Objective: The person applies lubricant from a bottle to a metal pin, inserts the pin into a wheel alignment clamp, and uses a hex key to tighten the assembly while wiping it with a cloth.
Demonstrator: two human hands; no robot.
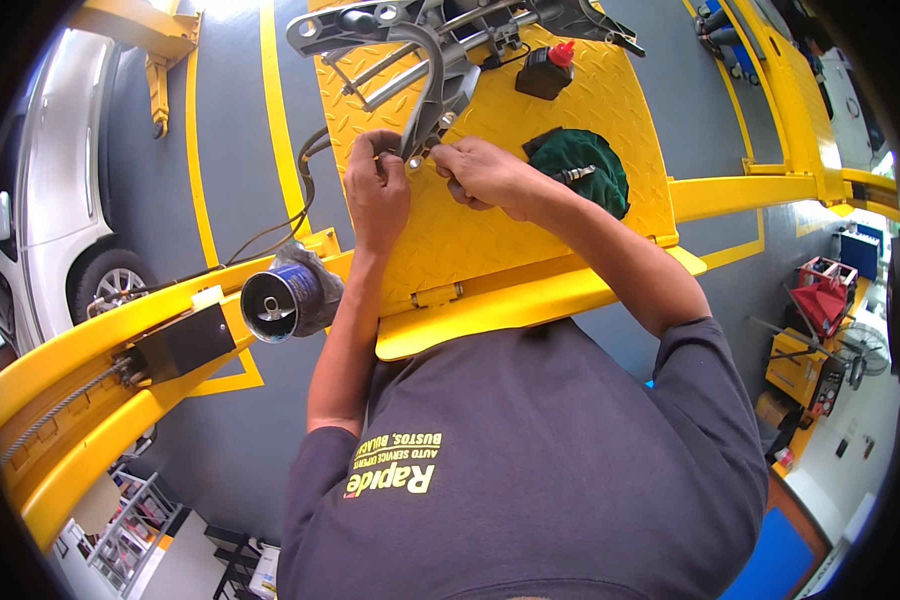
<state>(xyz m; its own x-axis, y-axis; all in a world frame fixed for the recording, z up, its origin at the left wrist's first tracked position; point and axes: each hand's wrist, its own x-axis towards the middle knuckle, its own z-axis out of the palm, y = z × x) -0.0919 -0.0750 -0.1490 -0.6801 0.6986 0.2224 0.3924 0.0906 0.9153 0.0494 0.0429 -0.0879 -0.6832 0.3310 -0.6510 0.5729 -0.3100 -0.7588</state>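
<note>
A grey metal assembly (448, 50) with rods and a curved arm (434, 85) lies on a yellow diamond-plate platform (530, 235). My left hand (376, 195) is closed, thumb and fingers pinched at the left side of the arm's lower end. From the right, my right hand (482, 175) is curled shut against that same end, beside its bolt holes. What the fingers of either hand grip is hidden. Right of my right hand sits a bunched dark green cloth (600, 185), with a small silver metal fitting (577, 174) on it. Farther back lies a black bottle (542, 78) with a red cap.
An opened blue can (270, 305) with a grey rag stands by my left forearm. A cable (307, 185) trails off the platform's left side. Yellow lift beams (740, 190) flank me. A white car (65, 150) is at left; a red-and-yellow equipment cart (805, 355) stands at right.
</note>
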